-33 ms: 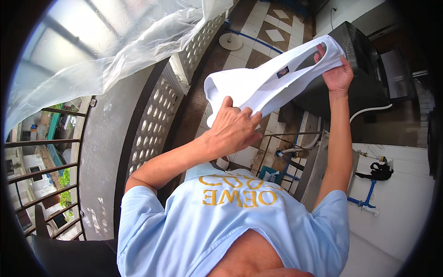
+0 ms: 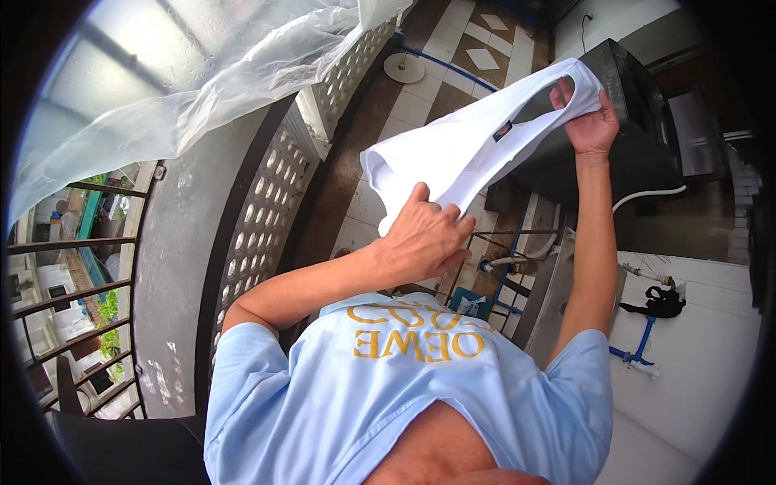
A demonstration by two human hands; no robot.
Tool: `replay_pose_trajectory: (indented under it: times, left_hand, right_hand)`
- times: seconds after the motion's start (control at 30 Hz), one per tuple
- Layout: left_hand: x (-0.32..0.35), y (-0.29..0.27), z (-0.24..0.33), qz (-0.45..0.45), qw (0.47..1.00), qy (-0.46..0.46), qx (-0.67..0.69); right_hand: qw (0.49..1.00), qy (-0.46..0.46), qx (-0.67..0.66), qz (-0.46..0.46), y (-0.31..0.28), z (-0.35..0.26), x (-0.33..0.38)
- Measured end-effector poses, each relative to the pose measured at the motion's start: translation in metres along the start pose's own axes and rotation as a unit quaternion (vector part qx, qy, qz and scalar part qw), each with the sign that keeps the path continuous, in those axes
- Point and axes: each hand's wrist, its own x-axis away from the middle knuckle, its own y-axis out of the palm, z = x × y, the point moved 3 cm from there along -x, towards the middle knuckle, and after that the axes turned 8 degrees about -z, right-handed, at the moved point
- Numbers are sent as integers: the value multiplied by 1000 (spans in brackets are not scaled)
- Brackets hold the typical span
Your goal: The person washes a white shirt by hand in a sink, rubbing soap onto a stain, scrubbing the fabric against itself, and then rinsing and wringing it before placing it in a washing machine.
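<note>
A white sleeveless undershirt (image 2: 449,153) is stretched between my hands, with a small dark label (image 2: 503,131) at its middle. My right hand (image 2: 590,121), raised at the far right, is closed on the garment's upper end. Some of its fingers show through an opening in the cloth. My left hand (image 2: 424,238) is at the lower, near edge of the undershirt, fingers curled against the fabric and thumb pointing up. The cloth hides part of its grip.
A black box-shaped appliance (image 2: 618,121) stands behind my right hand. Clear plastic sheeting (image 2: 218,105) hangs at upper left above a grey wall (image 2: 182,267) and perforated blocks (image 2: 271,202). Blue pipes (image 2: 647,343) and a black cloth (image 2: 659,303) are at right. Tiles cover the floor.
My left hand has come slightly nearer to me and to the right, drawing the undershirt's lower edge along. The label has tilted with the cloth. My right hand stays about where it was.
</note>
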Motion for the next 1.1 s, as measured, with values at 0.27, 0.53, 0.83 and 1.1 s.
replay_pose_trajectory:
  times: [0.27,0.53,0.83,1.1]
  left_hand:
    - [-52,77,95,70,956,191,210]
    - [-62,88,105,85,931,209,285]
    - [-16,80,36,29,940,118,320]
    - [69,26,-101,31,985,-118,119]
  right_hand:
    - [988,134,72,-33,-30,27,-70]
    - [967,154,190,70,-8,50,-63]
    - [988,127,91,-5,-44,33,-50]
    - [991,74,51,98,27,41,3]
